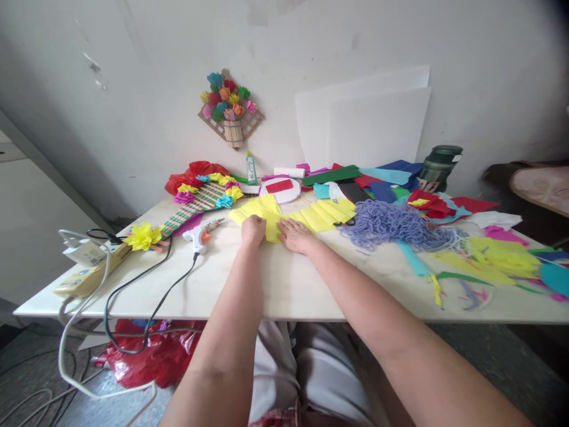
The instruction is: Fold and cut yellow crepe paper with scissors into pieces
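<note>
A strip of yellow crepe paper (326,214) with fold creases lies across the middle of the table. My left hand (253,230) is closed at its left part, thumb and fingers pinching the paper. Just to the right, my right hand (295,235) lies flat on the same paper with its fingers spread. Behind the paper sits a white round disc (291,195) with a red piece (279,185) on it. Left of my hands a white hot glue gun (195,237) rests on its side, its cord running off the front edge.
A striped woven piece with paper flowers (200,201) and a yellow power strip (84,279) stand at left. To the right lie tangled purple yarn (386,225), coloured paper scraps (493,258) and a dark green bottle (440,168). A glue bottle (251,168) stands behind.
</note>
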Action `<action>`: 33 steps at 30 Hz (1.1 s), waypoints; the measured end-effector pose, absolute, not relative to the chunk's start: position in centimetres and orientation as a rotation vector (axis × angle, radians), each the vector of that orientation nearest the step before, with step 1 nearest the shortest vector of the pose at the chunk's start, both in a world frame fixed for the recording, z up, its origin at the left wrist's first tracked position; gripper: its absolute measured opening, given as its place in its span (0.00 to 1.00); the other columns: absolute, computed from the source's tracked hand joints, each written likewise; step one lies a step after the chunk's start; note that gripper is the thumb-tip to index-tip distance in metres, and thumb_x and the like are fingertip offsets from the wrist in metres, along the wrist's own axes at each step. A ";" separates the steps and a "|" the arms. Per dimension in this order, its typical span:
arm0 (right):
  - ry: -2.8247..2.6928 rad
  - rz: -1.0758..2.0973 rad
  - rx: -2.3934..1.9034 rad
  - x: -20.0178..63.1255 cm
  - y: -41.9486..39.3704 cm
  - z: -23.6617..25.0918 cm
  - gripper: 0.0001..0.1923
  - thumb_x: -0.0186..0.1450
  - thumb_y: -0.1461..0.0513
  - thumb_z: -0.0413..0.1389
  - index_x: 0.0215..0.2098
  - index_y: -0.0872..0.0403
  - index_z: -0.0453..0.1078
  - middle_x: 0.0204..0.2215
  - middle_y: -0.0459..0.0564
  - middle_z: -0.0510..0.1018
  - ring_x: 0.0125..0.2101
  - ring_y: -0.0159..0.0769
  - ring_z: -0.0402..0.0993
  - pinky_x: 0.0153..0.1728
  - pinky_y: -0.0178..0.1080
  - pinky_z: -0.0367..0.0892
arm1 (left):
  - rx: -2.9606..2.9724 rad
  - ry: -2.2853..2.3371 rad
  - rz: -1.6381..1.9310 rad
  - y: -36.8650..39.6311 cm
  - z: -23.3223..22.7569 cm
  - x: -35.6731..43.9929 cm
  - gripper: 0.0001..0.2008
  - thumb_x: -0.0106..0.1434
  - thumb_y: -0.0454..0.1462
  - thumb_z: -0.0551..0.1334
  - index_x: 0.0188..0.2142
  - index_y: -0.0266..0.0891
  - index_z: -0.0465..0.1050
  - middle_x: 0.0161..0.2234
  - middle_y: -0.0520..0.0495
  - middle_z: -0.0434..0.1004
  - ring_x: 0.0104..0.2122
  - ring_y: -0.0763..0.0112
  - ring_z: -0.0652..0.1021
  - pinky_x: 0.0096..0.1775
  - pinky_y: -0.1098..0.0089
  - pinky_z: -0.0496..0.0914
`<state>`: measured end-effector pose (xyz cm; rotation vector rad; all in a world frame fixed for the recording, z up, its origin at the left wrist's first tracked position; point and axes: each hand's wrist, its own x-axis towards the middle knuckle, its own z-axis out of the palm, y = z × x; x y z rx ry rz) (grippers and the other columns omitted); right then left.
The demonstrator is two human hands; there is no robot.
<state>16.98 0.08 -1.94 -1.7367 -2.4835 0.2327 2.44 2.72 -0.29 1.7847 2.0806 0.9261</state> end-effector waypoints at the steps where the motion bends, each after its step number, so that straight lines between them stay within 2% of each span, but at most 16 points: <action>1: -2.482 0.230 -1.738 17.0 0.1 -1.9 0.29 0.65 0.52 0.31 0.62 0.54 0.43 0.62 0.45 0.41 0.61 0.38 0.32 0.58 0.43 0.34 | 1.741 2.054 0.958 2.8 -0.4 2.5 0.12 0.53 0.38 0.56 0.35 0.37 0.72 0.33 0.42 0.76 0.34 0.65 0.75 0.36 0.71 0.66; 5: -2.489 0.234 -1.759 16.9 0.2 -2.0 0.29 0.64 0.51 0.31 0.62 0.52 0.43 0.62 0.43 0.41 0.61 0.39 0.32 0.57 0.44 0.33 | 1.580 1.898 1.042 3.0 -0.9 2.6 0.17 0.54 0.39 0.55 0.44 0.37 0.67 0.28 0.47 0.76 0.21 0.72 0.74 0.29 0.73 0.67; 7: -2.493 0.233 -1.769 16.9 0.2 -2.0 0.30 0.64 0.51 0.31 0.62 0.52 0.43 0.62 0.43 0.41 0.61 0.39 0.32 0.57 0.45 0.32 | 1.595 1.853 1.081 2.9 -0.9 2.8 0.17 0.55 0.38 0.55 0.45 0.38 0.65 0.28 0.48 0.76 0.20 0.73 0.74 0.28 0.73 0.67; 14: -2.515 0.205 -1.780 16.8 -0.3 -1.4 0.30 0.65 0.53 0.30 0.62 0.54 0.42 0.62 0.44 0.40 0.61 0.41 0.33 0.57 0.46 0.33 | 1.867 1.889 1.170 1.9 -0.1 3.7 0.14 0.57 0.38 0.54 0.43 0.40 0.68 0.25 0.49 0.76 0.32 0.69 0.76 0.37 0.72 0.65; 17: -2.527 0.205 -1.795 16.8 -0.4 -1.3 0.29 0.65 0.54 0.30 0.62 0.54 0.41 0.62 0.44 0.40 0.61 0.40 0.33 0.57 0.46 0.33 | 1.853 1.799 1.189 1.9 -0.3 3.9 0.16 0.58 0.42 0.53 0.44 0.39 0.66 0.23 0.50 0.75 0.29 0.71 0.76 0.36 0.73 0.66; 21: -2.546 0.192 -1.781 16.8 -0.3 -1.4 0.29 0.65 0.55 0.31 0.62 0.54 0.41 0.62 0.45 0.40 0.61 0.41 0.33 0.57 0.46 0.34 | 1.764 1.663 1.213 2.1 -0.7 4.0 0.19 0.61 0.46 0.48 0.45 0.38 0.65 0.20 0.51 0.73 0.21 0.73 0.74 0.30 0.73 0.67; 24: -2.557 0.187 -1.769 16.8 -0.2 -1.5 0.29 0.64 0.55 0.32 0.62 0.54 0.43 0.62 0.45 0.41 0.61 0.42 0.33 0.57 0.47 0.35 | 1.697 1.608 1.207 2.3 -0.9 4.0 0.17 0.61 0.40 0.47 0.47 0.38 0.62 0.21 0.51 0.73 0.19 0.76 0.73 0.28 0.75 0.67; 27: -2.548 0.200 -1.762 16.7 -0.1 -1.6 0.28 0.64 0.55 0.32 0.62 0.53 0.44 0.62 0.46 0.41 0.61 0.43 0.33 0.57 0.48 0.34 | 1.761 1.614 1.179 2.5 -1.2 3.9 0.16 0.58 0.35 0.51 0.46 0.37 0.63 0.24 0.50 0.75 0.24 0.75 0.75 0.31 0.75 0.68; 33: -2.490 0.229 -1.776 16.7 -0.1 -1.6 0.31 0.64 0.53 0.32 0.62 0.58 0.41 0.62 0.50 0.44 0.61 0.40 0.33 0.57 0.45 0.33 | 1.935 1.668 1.094 2.9 -1.8 3.7 0.14 0.54 0.34 0.55 0.41 0.39 0.67 0.29 0.50 0.76 0.32 0.72 0.76 0.37 0.73 0.68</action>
